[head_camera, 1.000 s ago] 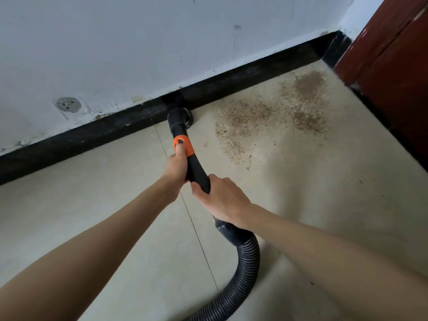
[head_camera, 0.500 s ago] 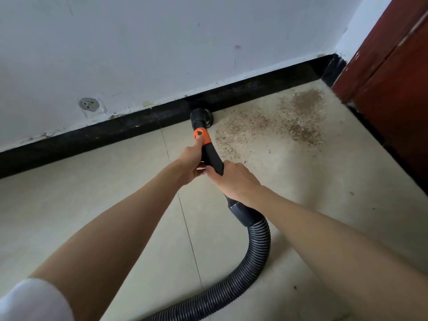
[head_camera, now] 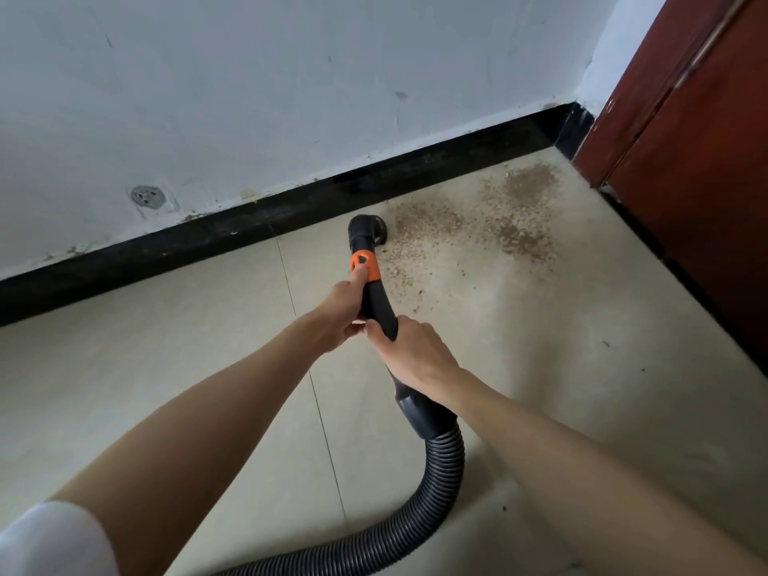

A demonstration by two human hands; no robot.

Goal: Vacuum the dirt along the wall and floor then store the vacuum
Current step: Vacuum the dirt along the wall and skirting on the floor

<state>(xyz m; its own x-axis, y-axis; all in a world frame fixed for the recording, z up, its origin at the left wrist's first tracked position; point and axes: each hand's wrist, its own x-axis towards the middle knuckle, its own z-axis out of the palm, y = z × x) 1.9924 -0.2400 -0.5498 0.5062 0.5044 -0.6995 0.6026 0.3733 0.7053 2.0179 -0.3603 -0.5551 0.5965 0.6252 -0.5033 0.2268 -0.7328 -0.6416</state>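
A black vacuum wand [head_camera: 378,303] with an orange collar [head_camera: 365,266] points down at the floor. Its round nozzle [head_camera: 368,229] rests on the tiles a little in front of the black skirting, at the left edge of a patch of brown dirt [head_camera: 490,226]. My left hand [head_camera: 338,311] grips the wand just below the orange collar. My right hand [head_camera: 415,353] grips it lower down, above the grey cuff. A ribbed grey hose [head_camera: 419,500] curves from the cuff down and off the bottom of the view.
The beige tiled floor [head_camera: 540,388] meets a white wall [head_camera: 291,97] with a black skirting [head_camera: 166,251]. A small round fitting [head_camera: 146,196] sits low on the wall. A dark red door [head_camera: 698,139] stands at the right, beside the corner.
The nozzle has moved away from the skirting and rightward to the edge of the dirt patch. Both hands kept their grip on the wand.
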